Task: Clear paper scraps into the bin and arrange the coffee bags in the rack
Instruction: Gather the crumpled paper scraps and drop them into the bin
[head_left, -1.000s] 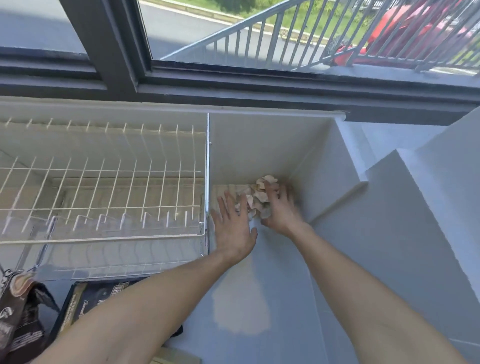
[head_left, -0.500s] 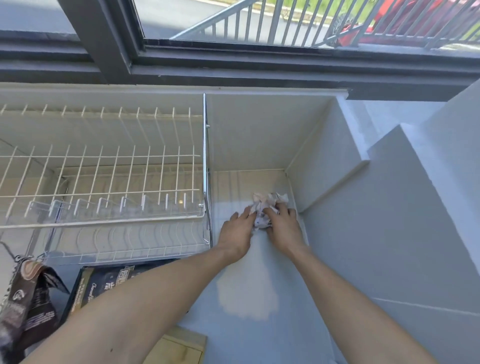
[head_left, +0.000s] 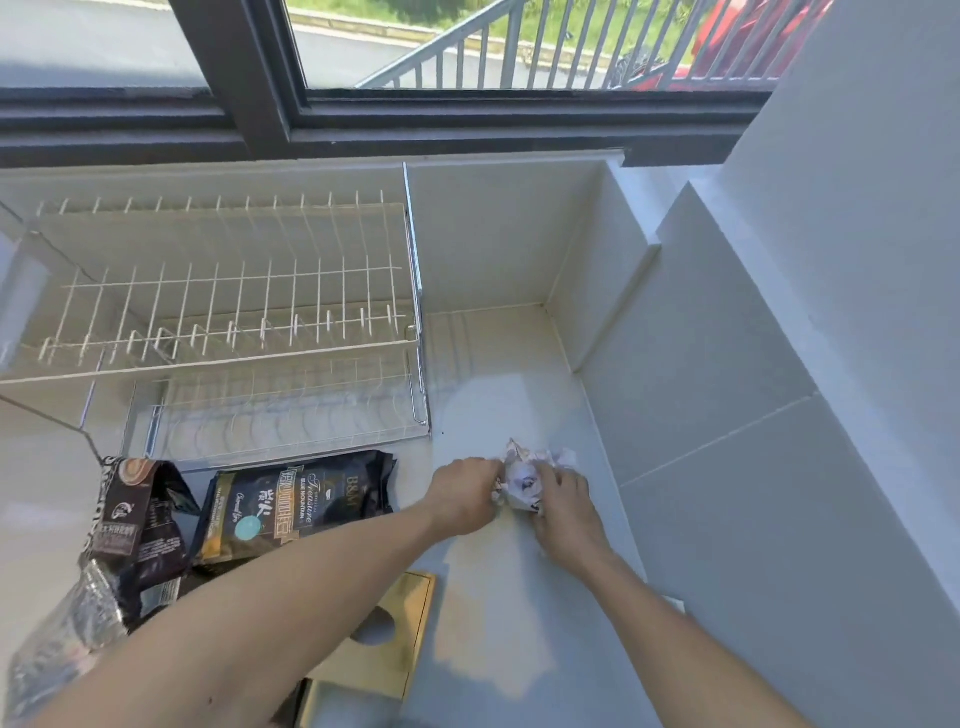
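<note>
A bunch of crumpled white paper scraps (head_left: 522, 475) sits on the white counter, squeezed between both hands. My left hand (head_left: 462, 496) grips it from the left and my right hand (head_left: 563, 501) grips it from the right. A black and gold coffee bag (head_left: 296, 506) lies flat in front of the white wire rack (head_left: 223, 312). A dark brown coffee bag (head_left: 137, 525) stands to its left. A wooden bin lid with a round hole (head_left: 382, 634) shows under my left forearm.
A silvery bag (head_left: 57, 649) lies at the lower left. White walls and a stepped ledge (head_left: 727, 389) close in the counter on the right. A dark window frame (head_left: 363, 124) runs along the back.
Both hands have dragged the scraps from the back corner toward me and bunched them into one wad. The view tilted down, so the coffee bags and bin lid came into sight.
</note>
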